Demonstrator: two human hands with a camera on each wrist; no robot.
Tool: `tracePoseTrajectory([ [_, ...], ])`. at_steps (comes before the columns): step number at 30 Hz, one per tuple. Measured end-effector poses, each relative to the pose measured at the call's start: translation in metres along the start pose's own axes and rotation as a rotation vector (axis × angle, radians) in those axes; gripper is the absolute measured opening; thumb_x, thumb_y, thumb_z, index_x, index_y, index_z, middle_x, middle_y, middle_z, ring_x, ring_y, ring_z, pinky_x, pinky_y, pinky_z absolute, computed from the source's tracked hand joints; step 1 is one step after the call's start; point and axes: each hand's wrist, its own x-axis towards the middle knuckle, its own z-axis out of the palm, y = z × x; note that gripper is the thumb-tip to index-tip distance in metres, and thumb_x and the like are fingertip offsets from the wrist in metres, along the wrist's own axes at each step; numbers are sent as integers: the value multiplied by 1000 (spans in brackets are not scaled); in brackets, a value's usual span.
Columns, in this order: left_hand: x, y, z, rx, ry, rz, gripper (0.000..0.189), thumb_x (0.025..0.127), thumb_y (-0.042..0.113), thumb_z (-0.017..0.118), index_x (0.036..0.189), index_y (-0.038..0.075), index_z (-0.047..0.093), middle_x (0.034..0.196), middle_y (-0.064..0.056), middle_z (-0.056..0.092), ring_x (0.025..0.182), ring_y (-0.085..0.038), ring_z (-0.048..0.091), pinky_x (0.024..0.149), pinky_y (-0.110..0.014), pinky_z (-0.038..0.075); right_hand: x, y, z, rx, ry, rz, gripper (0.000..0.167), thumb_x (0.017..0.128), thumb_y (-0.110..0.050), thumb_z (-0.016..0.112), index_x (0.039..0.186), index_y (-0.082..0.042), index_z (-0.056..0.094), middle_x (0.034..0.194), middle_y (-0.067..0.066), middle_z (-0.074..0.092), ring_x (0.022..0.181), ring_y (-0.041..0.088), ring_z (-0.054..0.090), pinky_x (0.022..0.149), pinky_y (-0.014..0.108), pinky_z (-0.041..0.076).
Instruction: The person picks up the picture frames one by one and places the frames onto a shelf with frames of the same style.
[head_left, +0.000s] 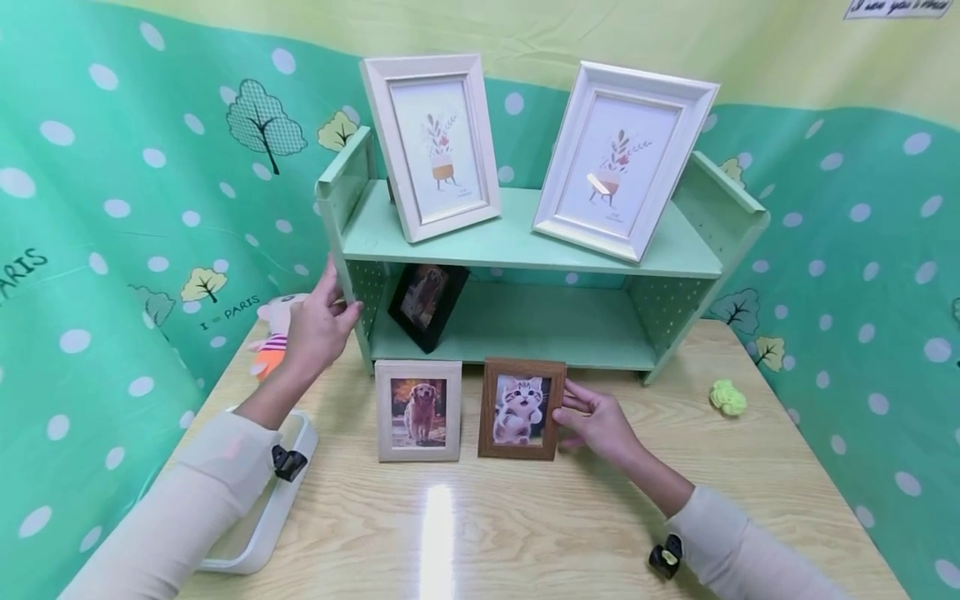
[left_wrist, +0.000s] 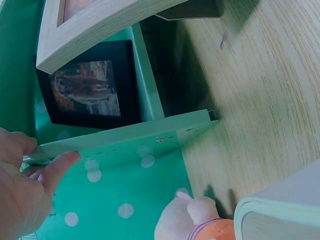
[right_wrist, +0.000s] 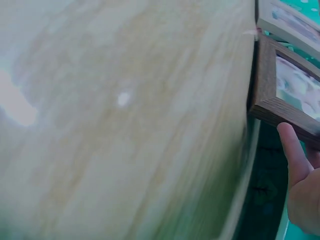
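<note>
My left hand grips the left side panel of a green two-tier shelf, its thumb over the panel's edge. At the right, my right hand holds the right edge of a brown wooden picture frame with a kitten photo. That frame stands upright on the table before the shelf, thumb against its side. Left of it stands a cream picture frame with a dog photo. Inside the lower tier, a black picture frame leans at a tilt near the left panel.
Two larger white picture frames stand angled on the top tier. A plush toy and a white tray are at the left of the wooden table. A yellow-green crumpled ball lies at the right.
</note>
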Motion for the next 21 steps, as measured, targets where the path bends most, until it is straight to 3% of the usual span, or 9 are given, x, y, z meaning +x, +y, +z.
tracePoseTrajectory([
  [6, -2, -1, 0, -5, -4, 1, 91, 99, 3, 61, 163, 41, 10, 146, -29, 53, 124, -50, 60, 94, -55, 58, -1, 8, 3, 37, -18, 26, 68, 96, 0, 66, 157, 0, 35, 145, 31, 53, 110, 30, 73, 80, 46, 66],
  [21, -2, 1, -2, -5, 2, 10, 90, 99, 3, 62, 163, 42, 11, 145, -30, 53, 122, -50, 61, 93, -55, 58, 3, 5, 3, 51, -52, 19, 67, 97, 0, 65, 157, 1, 33, 144, 33, 53, 105, 28, 74, 80, 45, 66],
])
